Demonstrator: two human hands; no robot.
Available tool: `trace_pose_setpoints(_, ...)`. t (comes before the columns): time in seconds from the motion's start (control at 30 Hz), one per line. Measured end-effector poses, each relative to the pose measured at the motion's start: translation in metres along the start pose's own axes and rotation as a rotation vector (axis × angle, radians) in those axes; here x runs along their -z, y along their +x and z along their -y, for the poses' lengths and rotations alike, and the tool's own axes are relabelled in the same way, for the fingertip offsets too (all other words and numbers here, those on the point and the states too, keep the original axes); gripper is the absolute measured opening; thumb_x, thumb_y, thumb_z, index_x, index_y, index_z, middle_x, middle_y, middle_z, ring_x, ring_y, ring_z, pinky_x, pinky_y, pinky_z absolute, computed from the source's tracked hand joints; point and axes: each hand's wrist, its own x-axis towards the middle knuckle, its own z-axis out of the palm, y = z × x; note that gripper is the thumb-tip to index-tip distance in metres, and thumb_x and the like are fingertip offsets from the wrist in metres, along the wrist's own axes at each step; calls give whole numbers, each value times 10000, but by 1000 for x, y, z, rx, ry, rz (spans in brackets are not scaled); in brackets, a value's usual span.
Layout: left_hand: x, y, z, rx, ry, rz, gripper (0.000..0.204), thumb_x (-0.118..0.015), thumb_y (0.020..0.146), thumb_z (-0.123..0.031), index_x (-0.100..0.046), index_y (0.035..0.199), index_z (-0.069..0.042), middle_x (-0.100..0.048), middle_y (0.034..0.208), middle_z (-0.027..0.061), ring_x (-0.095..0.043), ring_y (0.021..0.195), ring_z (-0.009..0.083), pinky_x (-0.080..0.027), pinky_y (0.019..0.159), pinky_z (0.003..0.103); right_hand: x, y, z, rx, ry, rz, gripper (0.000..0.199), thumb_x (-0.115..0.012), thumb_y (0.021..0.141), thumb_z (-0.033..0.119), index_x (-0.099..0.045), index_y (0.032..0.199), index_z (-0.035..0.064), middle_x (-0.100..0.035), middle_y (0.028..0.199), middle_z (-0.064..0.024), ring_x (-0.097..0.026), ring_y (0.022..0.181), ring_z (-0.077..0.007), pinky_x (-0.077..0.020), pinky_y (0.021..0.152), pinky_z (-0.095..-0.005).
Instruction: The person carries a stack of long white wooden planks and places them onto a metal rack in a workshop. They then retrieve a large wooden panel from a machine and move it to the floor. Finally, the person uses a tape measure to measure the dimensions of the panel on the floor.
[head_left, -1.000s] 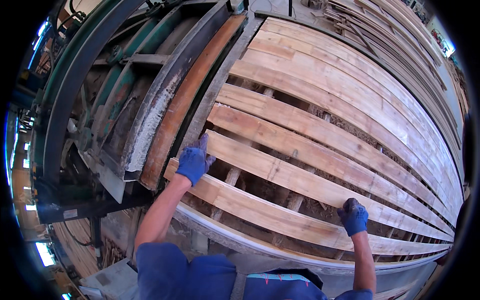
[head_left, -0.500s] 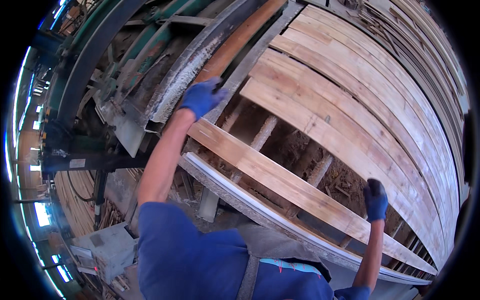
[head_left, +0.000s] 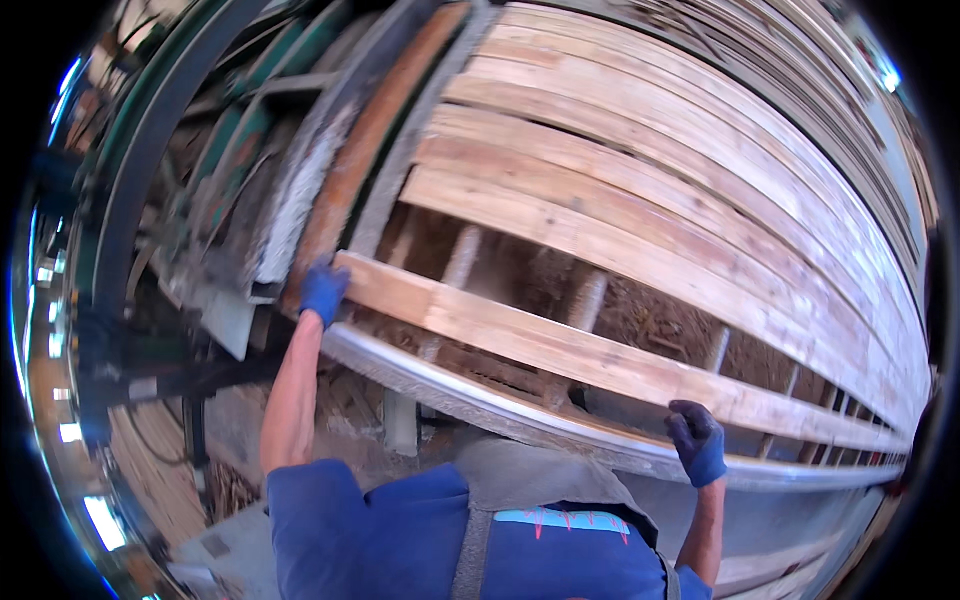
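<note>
Across the upper right, boards (head_left: 600, 110) already lie together; below, one plank (head_left: 530, 334) lies apart, left hand (head_left: 323, 290) and right hand (head_left: 698, 442) at it, fingers' grip unclear.

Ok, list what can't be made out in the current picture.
All in the head view:
- Left hand: motion blur hides whether it grips or only touches the near plank.
- Right hand: blur and its own bent shape hide whether it touches that plank.
- Rollers: planks cover parts of them.
- Green machine: blurred, small parts unclear.
</note>
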Motion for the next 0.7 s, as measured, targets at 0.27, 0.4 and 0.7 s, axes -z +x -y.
trace_pose_setpoints(0.27, -18, 73, -45, -29, -259, -62, 298, -703, 858, -179, -633, 1066, 24, -675, 990, 131, -618, 891, 238, -502, 820, 373, 1, -7, -14, -34, 79, -55, 196, -660, 896, 118, -675, 1061, 14, -687, 846, -115, -654, 746, -139, -534, 675, -290)
trace_pose_setpoints(0.4, -51, 39, -75, 9, -314, 34, 208, -670, 858, -151, -654, 969, 24, -684, 913, 119, -610, 802, 182, -495, 738, 348, -5, 19, 5, -285, 391, -10, 247, -612, 955, 188, -635, 1144, 31, -696, 854, -65, -647, 719, -125, -504, 603, -242)
trace_pose_setpoints(0.7, -52, 15, -108, -143, -239, -88, 425, -660, 861, -234, -606, 1202, 13, -705, 987, 210, -690, 915, 304, -536, 823, 373, -25, 85, -48, -775, 1011, -137, 512, -517, 980, 445, -499, 1310, 54, -677, 1070, -176, -596, 587, -220, -449, 459, -315)
